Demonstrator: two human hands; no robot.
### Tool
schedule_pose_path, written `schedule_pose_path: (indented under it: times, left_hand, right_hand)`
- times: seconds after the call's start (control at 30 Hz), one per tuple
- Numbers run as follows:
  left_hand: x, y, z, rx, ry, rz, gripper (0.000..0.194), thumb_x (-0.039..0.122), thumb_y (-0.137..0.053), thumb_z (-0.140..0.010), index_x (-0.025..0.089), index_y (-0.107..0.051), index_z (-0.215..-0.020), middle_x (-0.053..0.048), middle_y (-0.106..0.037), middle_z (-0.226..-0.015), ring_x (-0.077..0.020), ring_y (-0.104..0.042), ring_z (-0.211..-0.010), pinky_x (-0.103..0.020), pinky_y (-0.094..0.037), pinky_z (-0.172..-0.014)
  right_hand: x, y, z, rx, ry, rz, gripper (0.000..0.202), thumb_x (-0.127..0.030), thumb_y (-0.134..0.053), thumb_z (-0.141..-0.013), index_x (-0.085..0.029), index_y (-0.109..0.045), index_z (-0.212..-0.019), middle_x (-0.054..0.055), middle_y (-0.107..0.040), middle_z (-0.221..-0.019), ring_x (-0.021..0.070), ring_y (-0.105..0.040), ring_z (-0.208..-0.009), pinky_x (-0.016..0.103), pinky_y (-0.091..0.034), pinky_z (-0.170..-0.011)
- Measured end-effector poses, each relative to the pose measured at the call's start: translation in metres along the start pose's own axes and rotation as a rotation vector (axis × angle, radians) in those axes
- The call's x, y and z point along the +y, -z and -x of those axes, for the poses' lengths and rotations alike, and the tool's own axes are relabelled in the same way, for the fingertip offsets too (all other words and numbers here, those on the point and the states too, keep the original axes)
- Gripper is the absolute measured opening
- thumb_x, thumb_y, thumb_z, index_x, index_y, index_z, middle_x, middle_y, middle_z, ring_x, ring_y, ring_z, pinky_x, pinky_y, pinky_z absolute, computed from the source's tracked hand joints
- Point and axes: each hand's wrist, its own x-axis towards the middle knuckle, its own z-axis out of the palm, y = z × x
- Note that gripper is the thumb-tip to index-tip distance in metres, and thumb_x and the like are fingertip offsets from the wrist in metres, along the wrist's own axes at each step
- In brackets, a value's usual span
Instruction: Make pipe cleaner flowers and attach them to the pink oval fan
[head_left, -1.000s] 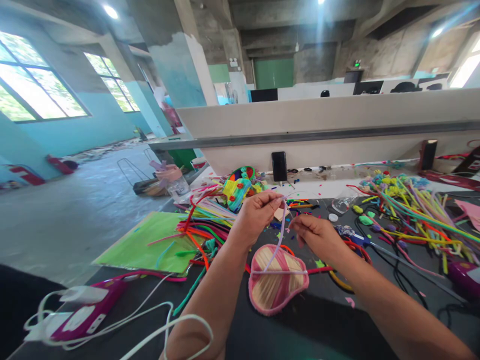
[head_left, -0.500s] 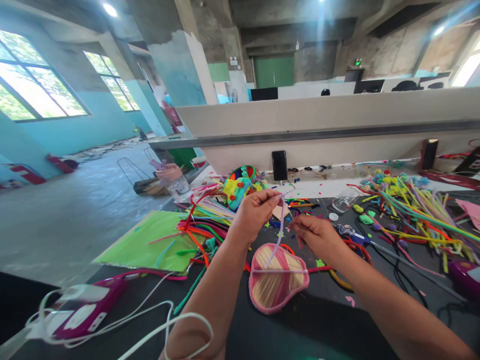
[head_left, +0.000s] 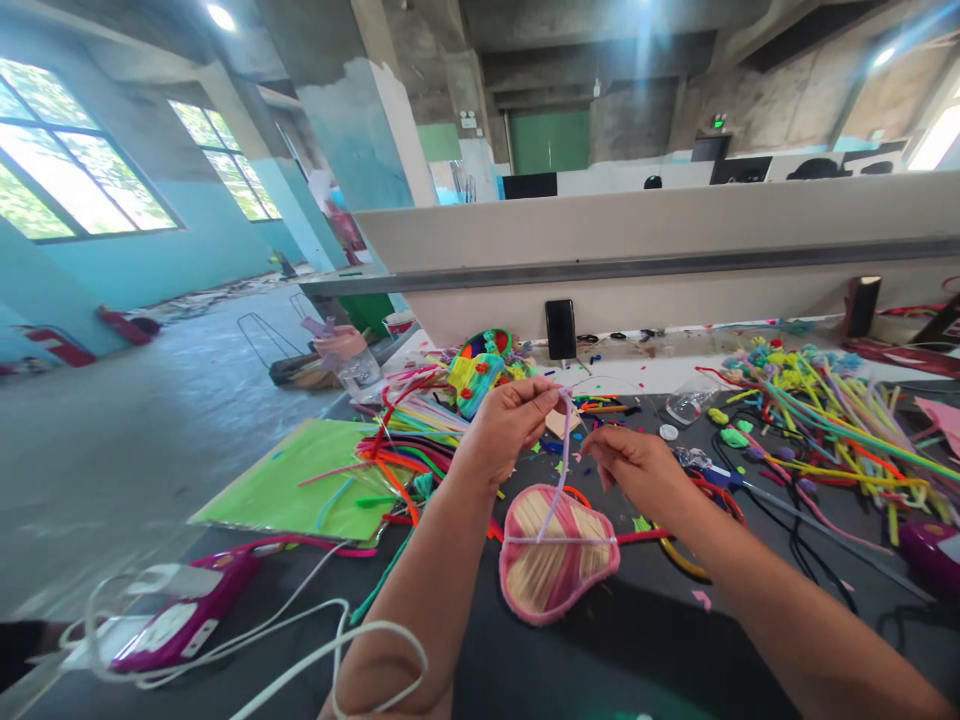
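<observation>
My left hand point(head_left: 517, 420) is closed in a pinch on the top of a lavender pipe cleaner point(head_left: 564, 445). Its lower end hangs down over a rounded pink-edged piece point(head_left: 559, 590), filled with tan and pink strands, lying on the dark table. A lavender strip crosses that piece from side to side. Just to the right and a little lower, my right hand point(head_left: 626, 460) has its thumb and fingers pressed together on a thin pale strand point(head_left: 583, 428) that runs up toward my left fingertips. Whether this strand is part of the pipe cleaner, I cannot tell.
Bunches of coloured pipe cleaners point(head_left: 832, 400) lie at right, more at left beside a green sheet point(head_left: 292, 480). A phone point(head_left: 559, 330) leans on the partition. A purple device point(head_left: 180, 610) with white cables sits at front left; a clear cup point(head_left: 686, 402) lies beyond my right hand.
Both hands stay almost where they were, still pinching. The hanging pipe cleaner's lower end has shifted slightly to the right over the pink-edged piece.
</observation>
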Motion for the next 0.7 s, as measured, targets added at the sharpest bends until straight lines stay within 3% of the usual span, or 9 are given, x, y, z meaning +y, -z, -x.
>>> schedule_pose_path:
  times: [0.43,0.57,0.7]
  left_hand:
    - [0.001,0.003,0.002,-0.045,0.022,0.041,0.025,0.037,-0.067,-0.076,0.013,-0.062,-0.080,0.006,-0.043,-0.051,0.0002,-0.025,-0.036,-0.016,-0.012,-0.036]
    - [0.001,-0.002,0.003,-0.100,0.069,0.019,0.027,0.038,-0.066,-0.076,0.012,-0.060,-0.072,0.008,-0.035,-0.045,-0.0005,-0.022,-0.035,-0.017,-0.011,-0.036]
    - [-0.001,-0.012,0.003,-0.052,0.010,-0.014,0.026,0.038,-0.065,-0.076,0.013,-0.059,-0.072,0.009,-0.031,-0.043,-0.0011,-0.022,-0.036,-0.017,-0.013,-0.038]
  right_hand:
    - [0.002,0.000,-0.002,0.029,0.058,0.094,0.023,-0.024,-0.038,-0.089,-0.018,-0.060,-0.083,-0.003,-0.050,-0.056,0.0116,-0.047,-0.055,0.023,-0.036,-0.058]
    - [0.001,0.002,-0.002,0.059,0.097,0.119,0.022,-0.021,-0.039,-0.085,-0.018,-0.059,-0.075,-0.002,-0.050,-0.057,0.0113,-0.047,-0.056,0.023,-0.036,-0.058]
    - [0.000,0.002,-0.001,0.048,0.052,0.030,0.019,-0.022,-0.041,-0.085,-0.019,-0.056,-0.073,-0.004,-0.048,-0.054,0.0100,-0.044,-0.051,0.022,-0.034,-0.053]
